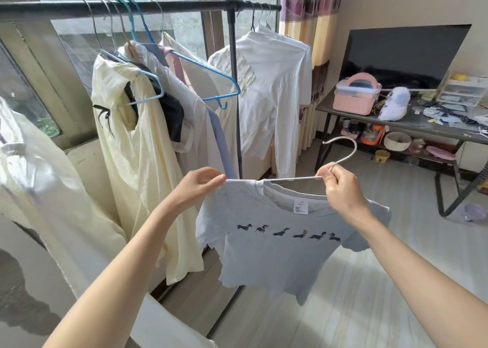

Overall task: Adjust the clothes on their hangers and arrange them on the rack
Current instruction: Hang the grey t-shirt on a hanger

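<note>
**A:** What am I holding right now?

**B:** A pale grey T-shirt [277, 244] with a row of small dogs printed across the chest, on a thin white hanger [340, 151]. It hangs in front of me, near and lower than the black rack rail [137, 6], not yet on it.

**A:** And my hands?

**B:** My right hand [340, 186] is curled round the hanger at the base of its hook, fingers closed tight on the wire. My left hand [200, 182] pinches the T-shirt's left shoulder seam between thumb and fingers, at the tip of the hanger arm.

**A:** How will it handle?

**B:** Light and limp, I judge. The cloth sags and the hem ripples, so it gives no support of its own; all the stiffness is in the hanger. The wire looks smooth, so the shoulder could slide off if I tilt it.

**A:** Where should I grip?

**B:** Keep the right hand at the hook base for carrying. Tug only at the shoulder seams to square the T-shirt, gently, as the neckline looks stretchy.

**A:** Room on the rail?

**B:** There looks to be a gap left of the black upright post [233, 83], between the empty blue hanger [211, 83] and the white shirt [274, 97] on the right.
</note>
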The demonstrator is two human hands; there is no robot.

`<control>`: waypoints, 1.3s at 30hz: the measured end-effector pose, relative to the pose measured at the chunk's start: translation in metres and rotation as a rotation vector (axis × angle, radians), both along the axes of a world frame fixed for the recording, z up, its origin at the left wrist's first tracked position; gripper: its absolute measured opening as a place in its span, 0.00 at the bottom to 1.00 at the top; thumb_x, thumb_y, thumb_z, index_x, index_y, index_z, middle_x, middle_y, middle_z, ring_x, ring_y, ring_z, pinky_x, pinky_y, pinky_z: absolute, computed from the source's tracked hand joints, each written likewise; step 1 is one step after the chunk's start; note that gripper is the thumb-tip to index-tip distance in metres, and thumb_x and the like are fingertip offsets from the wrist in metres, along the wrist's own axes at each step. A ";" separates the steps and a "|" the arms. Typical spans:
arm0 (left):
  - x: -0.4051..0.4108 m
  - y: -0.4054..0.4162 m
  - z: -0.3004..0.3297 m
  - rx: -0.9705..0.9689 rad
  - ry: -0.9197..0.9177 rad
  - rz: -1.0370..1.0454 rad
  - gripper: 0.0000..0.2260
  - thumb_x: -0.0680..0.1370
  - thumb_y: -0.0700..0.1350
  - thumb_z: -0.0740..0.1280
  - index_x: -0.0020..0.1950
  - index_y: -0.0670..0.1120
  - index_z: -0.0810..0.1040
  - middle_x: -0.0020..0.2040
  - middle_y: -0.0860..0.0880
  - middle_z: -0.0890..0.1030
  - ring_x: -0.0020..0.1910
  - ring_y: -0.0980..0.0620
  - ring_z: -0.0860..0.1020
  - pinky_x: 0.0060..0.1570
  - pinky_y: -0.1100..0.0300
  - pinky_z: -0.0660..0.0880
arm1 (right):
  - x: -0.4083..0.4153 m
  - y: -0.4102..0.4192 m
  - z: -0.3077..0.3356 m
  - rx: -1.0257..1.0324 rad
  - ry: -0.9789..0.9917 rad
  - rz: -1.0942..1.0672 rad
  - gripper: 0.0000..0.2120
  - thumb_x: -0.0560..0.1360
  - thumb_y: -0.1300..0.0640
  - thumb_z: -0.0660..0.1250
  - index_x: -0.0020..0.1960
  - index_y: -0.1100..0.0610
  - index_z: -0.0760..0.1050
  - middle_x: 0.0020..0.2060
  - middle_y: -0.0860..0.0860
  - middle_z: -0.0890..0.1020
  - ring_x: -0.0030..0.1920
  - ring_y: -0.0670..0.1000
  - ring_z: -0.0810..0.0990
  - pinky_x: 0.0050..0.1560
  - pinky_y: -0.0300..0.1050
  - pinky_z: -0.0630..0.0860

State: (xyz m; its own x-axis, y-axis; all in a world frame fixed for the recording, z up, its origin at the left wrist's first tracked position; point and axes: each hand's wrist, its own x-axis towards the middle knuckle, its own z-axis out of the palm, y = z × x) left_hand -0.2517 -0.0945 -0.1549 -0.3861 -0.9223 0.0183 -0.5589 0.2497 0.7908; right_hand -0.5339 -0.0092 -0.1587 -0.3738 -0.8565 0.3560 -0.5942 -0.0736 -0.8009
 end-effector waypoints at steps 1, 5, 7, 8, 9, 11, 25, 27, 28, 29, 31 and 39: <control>0.003 0.000 -0.003 0.050 -0.046 -0.028 0.16 0.74 0.57 0.68 0.52 0.46 0.79 0.48 0.53 0.81 0.47 0.57 0.79 0.47 0.64 0.73 | -0.001 0.000 -0.001 -0.014 -0.002 -0.004 0.11 0.79 0.62 0.57 0.42 0.63 0.75 0.26 0.49 0.67 0.24 0.46 0.65 0.27 0.32 0.63; 0.005 -0.004 -0.011 -0.065 -0.160 0.052 0.17 0.67 0.52 0.69 0.39 0.38 0.77 0.33 0.47 0.74 0.34 0.50 0.70 0.36 0.57 0.66 | -0.004 0.000 -0.004 -0.008 0.011 0.004 0.11 0.79 0.63 0.57 0.41 0.62 0.75 0.25 0.48 0.67 0.23 0.40 0.68 0.26 0.32 0.61; 0.002 -0.004 -0.010 -0.192 -0.109 0.111 0.07 0.70 0.41 0.71 0.40 0.38 0.78 0.35 0.42 0.78 0.36 0.48 0.72 0.38 0.55 0.68 | -0.006 -0.001 -0.006 0.032 0.016 0.019 0.12 0.79 0.62 0.56 0.43 0.64 0.75 0.25 0.48 0.68 0.22 0.43 0.66 0.24 0.32 0.62; 0.001 -0.002 -0.009 -0.247 -0.096 0.115 0.05 0.71 0.38 0.70 0.40 0.37 0.78 0.37 0.40 0.78 0.36 0.48 0.72 0.39 0.55 0.68 | -0.007 -0.001 -0.005 0.048 0.011 0.023 0.12 0.80 0.62 0.56 0.44 0.65 0.75 0.26 0.47 0.68 0.22 0.45 0.65 0.24 0.32 0.62; 0.001 -0.002 -0.010 -0.283 -0.077 0.112 0.04 0.71 0.37 0.70 0.40 0.36 0.78 0.37 0.40 0.78 0.36 0.49 0.71 0.40 0.56 0.67 | -0.009 -0.001 -0.005 0.058 0.004 0.023 0.12 0.80 0.62 0.56 0.44 0.66 0.75 0.26 0.45 0.69 0.23 0.45 0.63 0.24 0.32 0.62; 0.002 0.001 -0.012 -0.277 0.016 0.113 0.01 0.71 0.35 0.70 0.40 0.39 0.79 0.37 0.45 0.76 0.36 0.55 0.71 0.41 0.60 0.67 | -0.010 -0.001 -0.003 0.067 0.002 0.026 0.11 0.80 0.62 0.56 0.44 0.64 0.75 0.27 0.43 0.68 0.26 0.47 0.62 0.25 0.31 0.63; 0.012 0.015 -0.021 -0.216 -0.056 0.021 0.12 0.72 0.50 0.71 0.54 0.56 0.77 0.54 0.54 0.72 0.54 0.60 0.73 0.53 0.65 0.66 | -0.006 -0.001 -0.011 0.031 0.038 0.027 0.11 0.79 0.63 0.57 0.40 0.61 0.73 0.27 0.41 0.66 0.26 0.40 0.68 0.30 0.28 0.64; 0.005 0.018 -0.018 -0.343 -0.102 0.014 0.14 0.73 0.52 0.70 0.58 0.54 0.77 0.57 0.56 0.71 0.57 0.60 0.71 0.56 0.65 0.66 | -0.004 0.000 -0.011 0.014 0.055 0.046 0.11 0.79 0.63 0.58 0.40 0.61 0.73 0.27 0.42 0.66 0.27 0.40 0.67 0.30 0.27 0.64; -0.001 0.020 -0.017 -0.411 -0.145 -0.014 0.16 0.73 0.52 0.70 0.60 0.53 0.77 0.57 0.56 0.72 0.57 0.60 0.70 0.57 0.64 0.66 | -0.003 0.000 -0.011 0.013 0.062 0.054 0.11 0.79 0.63 0.58 0.40 0.62 0.74 0.27 0.43 0.67 0.28 0.40 0.65 0.30 0.27 0.64; -0.006 0.021 -0.018 -0.458 -0.185 -0.042 0.17 0.73 0.53 0.69 0.61 0.52 0.77 0.57 0.56 0.73 0.57 0.59 0.71 0.57 0.63 0.68 | -0.003 -0.001 -0.011 0.012 0.066 0.058 0.11 0.79 0.63 0.58 0.40 0.62 0.74 0.27 0.43 0.67 0.28 0.41 0.64 0.30 0.28 0.64; -0.015 0.022 -0.024 -0.466 -0.218 -0.040 0.17 0.74 0.52 0.69 0.62 0.51 0.76 0.57 0.54 0.75 0.55 0.56 0.75 0.54 0.60 0.72 | -0.003 -0.002 -0.009 0.006 0.059 0.053 0.11 0.79 0.63 0.58 0.40 0.62 0.74 0.26 0.45 0.67 0.27 0.42 0.64 0.29 0.29 0.64; -0.005 0.011 -0.036 -0.549 -0.242 0.001 0.12 0.80 0.40 0.59 0.61 0.44 0.77 0.46 0.47 0.84 0.44 0.43 0.80 0.41 0.56 0.73 | -0.011 0.001 -0.008 0.028 0.010 0.015 0.12 0.79 0.63 0.57 0.42 0.66 0.75 0.26 0.41 0.67 0.22 0.40 0.68 0.26 0.30 0.63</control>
State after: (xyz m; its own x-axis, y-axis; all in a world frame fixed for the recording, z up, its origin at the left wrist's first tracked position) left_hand -0.2570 -0.0834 -0.1912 -0.4376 -0.8032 0.4041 -0.7078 0.5849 0.3961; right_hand -0.5449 -0.0080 -0.1670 -0.3578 -0.8715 0.3355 -0.6010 -0.0600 -0.7970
